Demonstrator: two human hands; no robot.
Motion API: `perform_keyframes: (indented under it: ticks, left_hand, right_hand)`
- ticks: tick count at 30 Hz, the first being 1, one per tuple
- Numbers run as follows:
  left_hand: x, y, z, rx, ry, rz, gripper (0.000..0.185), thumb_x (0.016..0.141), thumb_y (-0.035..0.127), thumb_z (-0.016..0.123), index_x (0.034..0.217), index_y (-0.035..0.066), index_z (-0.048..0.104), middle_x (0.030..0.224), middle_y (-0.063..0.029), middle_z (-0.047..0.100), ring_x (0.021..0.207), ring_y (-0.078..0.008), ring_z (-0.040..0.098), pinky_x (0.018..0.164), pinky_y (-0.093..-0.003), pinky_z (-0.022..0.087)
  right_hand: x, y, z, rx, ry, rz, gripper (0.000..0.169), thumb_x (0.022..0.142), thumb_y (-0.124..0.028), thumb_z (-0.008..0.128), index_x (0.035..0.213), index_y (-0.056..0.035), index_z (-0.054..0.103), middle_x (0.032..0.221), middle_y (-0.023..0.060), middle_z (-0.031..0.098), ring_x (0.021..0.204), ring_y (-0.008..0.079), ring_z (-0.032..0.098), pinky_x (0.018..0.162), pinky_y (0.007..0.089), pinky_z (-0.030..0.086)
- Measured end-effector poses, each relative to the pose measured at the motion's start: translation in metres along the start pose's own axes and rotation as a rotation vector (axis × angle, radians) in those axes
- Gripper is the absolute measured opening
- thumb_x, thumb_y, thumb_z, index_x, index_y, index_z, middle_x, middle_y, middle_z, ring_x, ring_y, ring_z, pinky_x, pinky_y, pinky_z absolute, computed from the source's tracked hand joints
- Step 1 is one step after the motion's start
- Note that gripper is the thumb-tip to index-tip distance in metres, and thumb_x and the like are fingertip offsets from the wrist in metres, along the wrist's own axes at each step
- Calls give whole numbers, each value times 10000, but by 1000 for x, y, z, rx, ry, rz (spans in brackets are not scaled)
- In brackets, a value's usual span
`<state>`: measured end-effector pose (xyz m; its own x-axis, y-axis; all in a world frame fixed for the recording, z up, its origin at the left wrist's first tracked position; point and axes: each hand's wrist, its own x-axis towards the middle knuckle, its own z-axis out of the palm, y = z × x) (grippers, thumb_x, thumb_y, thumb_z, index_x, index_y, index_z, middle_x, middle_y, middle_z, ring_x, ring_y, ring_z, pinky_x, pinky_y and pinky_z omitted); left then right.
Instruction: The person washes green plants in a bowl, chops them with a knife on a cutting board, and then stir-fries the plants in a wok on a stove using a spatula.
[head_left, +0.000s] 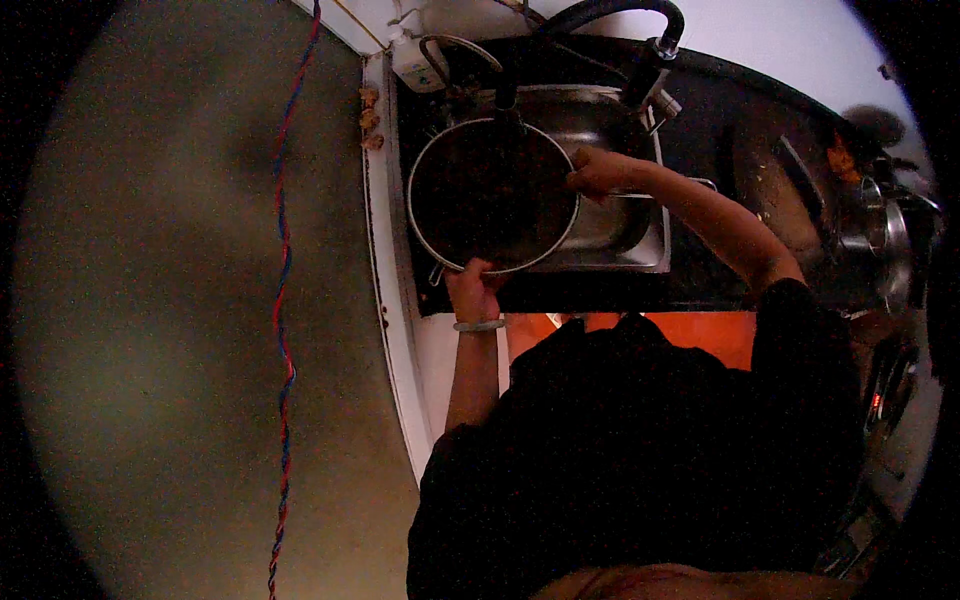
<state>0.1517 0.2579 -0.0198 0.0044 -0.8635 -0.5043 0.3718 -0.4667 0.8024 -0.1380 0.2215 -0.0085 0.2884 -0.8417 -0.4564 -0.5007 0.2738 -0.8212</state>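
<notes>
A large round vessel (487, 195) with a pale metal rim is held over the left part of a stainless steel sink (652, 255). Its inside is very dark, so I cannot tell whether it is a pan or a strainer, or what it contains. My left hand (474, 289) grips the near rim, thumb on top; a pale bracelet circles that wrist. At the right rim, my right hand (596, 172) is closed on the edge. A small metal loop (436, 274) sticks out beside the left hand. The spout of a black faucet (507, 94) reaches over the far rim.
Behind the sink, a black hose (615, 9) arches near the wall. A white bottle (416, 64) stands at the back left corner. Metal pots (892, 247) crowd the far right. A twisted red and blue cord (283, 262) hangs at left.
</notes>
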Motion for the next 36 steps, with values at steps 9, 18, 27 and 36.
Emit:
perform_keyframes:
  ticks: [9,18,27,36]
  left_hand:
    - [10,-13,-3,-165,57,152,447,655,-20,538,1084,41,426,943,-87,521,787,-246,556,610,-365,505]
    - [73,-30,-1,-226,-24,119,407,677,0,532,1074,24,444,1033,-100,505,940,-260,501,749,-380,460]
    - [152,-42,17,440,-192,234,222,704,8,535,925,-9,513,960,-128,550,839,-276,547,734,-372,484]
    - [161,-39,37,-209,-231,-150,187,739,25,514,921,7,551,924,-100,570,873,-259,535,763,-397,463]
  right_hand:
    - [33,-29,-12,-31,43,-130,212,767,-191,538,722,14,563,564,66,538,487,137,514,444,296,393]
    - [65,5,-28,-147,116,-79,172,811,-185,561,861,-20,562,590,52,522,510,130,491,466,290,403]
    - [32,4,-41,-238,348,-112,221,840,-204,516,963,-20,527,654,60,537,577,158,512,537,326,425]
    - [-8,-32,-34,-356,569,-246,241,828,-217,514,946,-10,546,697,124,577,632,222,566,595,357,436]
